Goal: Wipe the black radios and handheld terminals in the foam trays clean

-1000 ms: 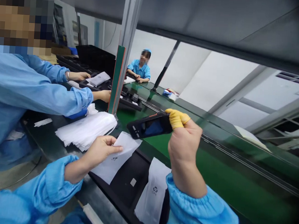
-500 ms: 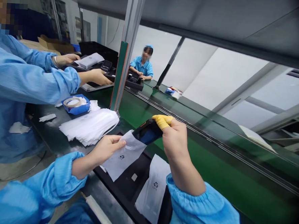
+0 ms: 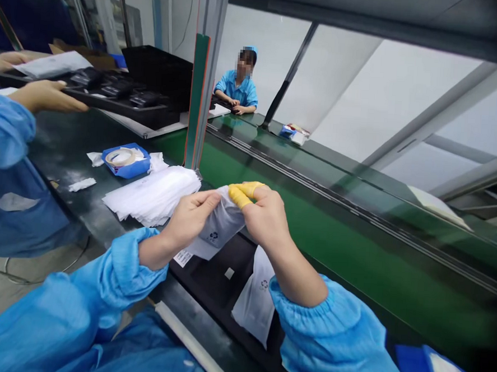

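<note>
My left hand (image 3: pixel 190 219) pinches the left edge of a white plastic bag (image 3: pixel 221 223) printed with a recycling mark. A dark shape shows through the bag, the device inside it. My right hand (image 3: pixel 264 209), with yellow finger cots on the thumb and fingertips, is closed on the bag's upper end; its fingers hide the bag's mouth. Just below the hands lies a black foam tray (image 3: pixel 209 279) with a small pale square in it. A second white bag (image 3: pixel 256 304) with the same mark lies in the tray's right part, partly behind my right forearm.
A fanned stack of white bags (image 3: pixel 153 194) lies left of my hands, by a blue box (image 3: pixel 131 170) holding a tape roll. A metal post (image 3: pixel 201 93) rises beyond. At left, a co-worker's hands hold a black tray (image 3: pixel 123 102). Another person (image 3: pixel 237 90) sits across the green conveyor (image 3: pixel 313 223).
The dark device has gone into the bag, and my right hand has moved left to the bag's upper end. The co-worker at left has shifted left with the black tray.
</note>
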A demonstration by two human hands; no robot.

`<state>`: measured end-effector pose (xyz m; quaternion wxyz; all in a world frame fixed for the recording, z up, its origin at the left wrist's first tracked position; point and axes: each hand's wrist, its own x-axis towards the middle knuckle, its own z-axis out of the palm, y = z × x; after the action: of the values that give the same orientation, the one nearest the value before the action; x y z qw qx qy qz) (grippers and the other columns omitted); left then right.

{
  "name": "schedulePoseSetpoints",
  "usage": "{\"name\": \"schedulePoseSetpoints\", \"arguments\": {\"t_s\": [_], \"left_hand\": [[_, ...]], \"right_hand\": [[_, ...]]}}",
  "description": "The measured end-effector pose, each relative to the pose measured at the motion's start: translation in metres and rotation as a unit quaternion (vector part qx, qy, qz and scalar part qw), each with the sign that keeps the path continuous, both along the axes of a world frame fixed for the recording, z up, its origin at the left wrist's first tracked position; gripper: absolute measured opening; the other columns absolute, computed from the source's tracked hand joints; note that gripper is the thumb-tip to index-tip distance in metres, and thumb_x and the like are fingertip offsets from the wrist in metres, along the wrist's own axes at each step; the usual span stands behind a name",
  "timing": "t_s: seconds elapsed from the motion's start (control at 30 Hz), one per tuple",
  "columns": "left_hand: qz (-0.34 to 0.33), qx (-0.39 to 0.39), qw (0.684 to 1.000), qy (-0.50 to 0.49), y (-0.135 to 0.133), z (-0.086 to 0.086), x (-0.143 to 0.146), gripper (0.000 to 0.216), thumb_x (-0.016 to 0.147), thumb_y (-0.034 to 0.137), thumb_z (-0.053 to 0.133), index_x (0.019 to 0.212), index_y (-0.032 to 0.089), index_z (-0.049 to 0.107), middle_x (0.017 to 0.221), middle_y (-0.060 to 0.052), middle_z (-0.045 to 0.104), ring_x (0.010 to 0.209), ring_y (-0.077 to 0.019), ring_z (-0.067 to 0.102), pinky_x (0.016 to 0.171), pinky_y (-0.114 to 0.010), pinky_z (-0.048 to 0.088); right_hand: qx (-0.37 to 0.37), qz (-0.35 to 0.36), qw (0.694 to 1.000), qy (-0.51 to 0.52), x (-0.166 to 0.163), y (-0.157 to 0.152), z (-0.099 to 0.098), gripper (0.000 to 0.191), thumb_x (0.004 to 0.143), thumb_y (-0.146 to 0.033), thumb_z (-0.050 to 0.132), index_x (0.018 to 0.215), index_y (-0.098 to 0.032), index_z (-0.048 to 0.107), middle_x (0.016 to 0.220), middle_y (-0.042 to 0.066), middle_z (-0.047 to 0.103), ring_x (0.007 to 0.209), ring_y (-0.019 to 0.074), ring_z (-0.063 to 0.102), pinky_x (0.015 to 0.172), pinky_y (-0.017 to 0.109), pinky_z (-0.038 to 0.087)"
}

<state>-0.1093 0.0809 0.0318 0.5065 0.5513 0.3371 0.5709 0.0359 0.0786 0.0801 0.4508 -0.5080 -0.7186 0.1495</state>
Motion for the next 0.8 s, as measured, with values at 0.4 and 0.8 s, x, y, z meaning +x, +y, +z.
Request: {"name": "schedulePoseSetpoints", "arguments": {"t_s": [0.4,0.8], "left_hand": [[0.059,-0.088,0.989,0.102,0.031,-0.008,-0.022,0.050,0.068,0.063,0.065,0.062,0.013,0.062,0.054,-0.002,0.060,0.052,-0.0142,0.056,0.053,-0.026,0.046],[0.021,0.065,0.919,0.388,0.060,-0.037,-0.008,0.037,0.081,0.047,0.053,0.086,0.013,0.066,0.088,-0.005,0.065,0.101,-0.0227,0.056,0.090,-0.032,0.039]], "right_hand": [[0.069,-0.169,0.983,-0.001,0.076,-0.056,0.013,0.031,0.080,-0.045,0.057,0.103,-0.027,0.067,0.110,0.007,0.066,0.107,0.0240,0.058,0.098,0.049,0.041],[0.024,-0.267,0.963,0.009,0.130,-0.150,-0.006,0.026,0.081,-0.042,0.059,0.106,-0.034,0.065,0.118,0.001,0.062,0.115,0.0239,0.054,0.101,0.050,0.041]]}}
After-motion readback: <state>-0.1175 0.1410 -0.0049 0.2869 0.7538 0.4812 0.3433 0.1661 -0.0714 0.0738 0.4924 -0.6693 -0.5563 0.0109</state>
